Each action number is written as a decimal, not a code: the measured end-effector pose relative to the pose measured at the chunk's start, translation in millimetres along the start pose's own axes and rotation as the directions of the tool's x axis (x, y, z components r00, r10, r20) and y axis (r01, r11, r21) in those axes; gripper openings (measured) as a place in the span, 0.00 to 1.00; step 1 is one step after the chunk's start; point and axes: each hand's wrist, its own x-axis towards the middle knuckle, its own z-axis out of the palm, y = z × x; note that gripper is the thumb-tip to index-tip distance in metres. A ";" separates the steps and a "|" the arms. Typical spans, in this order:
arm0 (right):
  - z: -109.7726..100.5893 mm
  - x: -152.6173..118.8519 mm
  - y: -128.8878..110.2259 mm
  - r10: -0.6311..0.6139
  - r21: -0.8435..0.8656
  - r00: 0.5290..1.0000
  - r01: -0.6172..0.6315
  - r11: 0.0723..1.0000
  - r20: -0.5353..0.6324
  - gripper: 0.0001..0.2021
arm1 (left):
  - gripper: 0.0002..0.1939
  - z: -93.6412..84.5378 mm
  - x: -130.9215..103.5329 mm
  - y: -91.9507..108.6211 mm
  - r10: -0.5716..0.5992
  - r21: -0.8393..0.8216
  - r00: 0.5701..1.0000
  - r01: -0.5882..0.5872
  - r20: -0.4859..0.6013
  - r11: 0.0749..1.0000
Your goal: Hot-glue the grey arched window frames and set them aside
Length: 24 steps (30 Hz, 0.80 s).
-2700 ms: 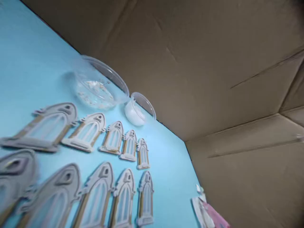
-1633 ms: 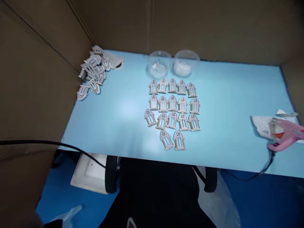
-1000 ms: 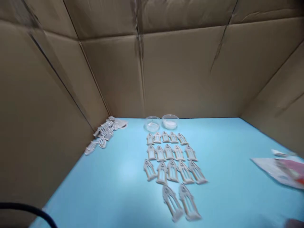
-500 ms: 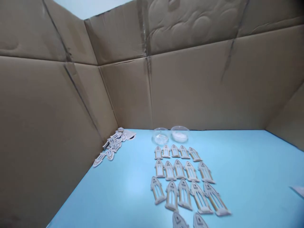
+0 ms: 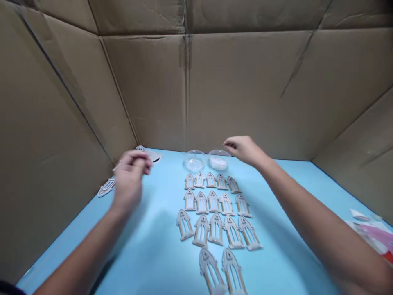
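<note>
My left hand (image 5: 130,176), blurred, hovers near the heap at the left wall with its fingers curled in toward the thumb. Whatever it may hold cannot be made out. Over the right clear dish (image 5: 219,163), which has white material inside, is my right hand (image 5: 242,147). Its fingertips are pinched together, and anything between them is too small to see. Beside that dish stands another clear dish (image 5: 194,164) with clear or whitish contents. Rows of small arched window-shaped pieces (image 5: 215,228), grey-white with tan edges, lie flat between my forearms.
Cardboard walls (image 5: 239,94) enclose the blue tabletop (image 5: 162,246) at the back and sides. More arched pieces (image 5: 107,187) lie along the left wall, partly hidden by my left hand. White and pink wrappings (image 5: 373,233) sit at the right edge.
Both my hands have come into view, the left toward the heap and the right above the right dish. The camera has tilted down and turned right.
</note>
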 end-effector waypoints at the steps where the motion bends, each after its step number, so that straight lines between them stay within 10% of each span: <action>1: 11.9 12.4 -0.6 0.024 -0.048 0.994 -0.019 0.999 0.104 0.08 | 0.14 5.6 -4.9 -7.5 -0.011 0.001 0.999 0.011 0.048 1.000; 7: 71.8 66.2 13.1 0.174 -0.232 0.874 -0.073 0.970 0.453 0.15 | 0.15 39.7 -50.0 -45.4 -0.045 0.331 0.822 -0.177 0.568 0.927; 13: 84.6 77.3 30.0 0.234 -0.307 0.782 -0.057 0.950 0.578 0.13 | 0.15 36.8 -57.2 -56.8 0.017 0.362 0.736 -0.353 0.677 0.863; 24: 74.9 62.8 43.3 0.105 -0.223 0.939 -0.031 0.974 0.328 0.14 | 0.16 33.0 -50.8 -58.0 0.095 0.382 0.743 -0.443 0.662 0.811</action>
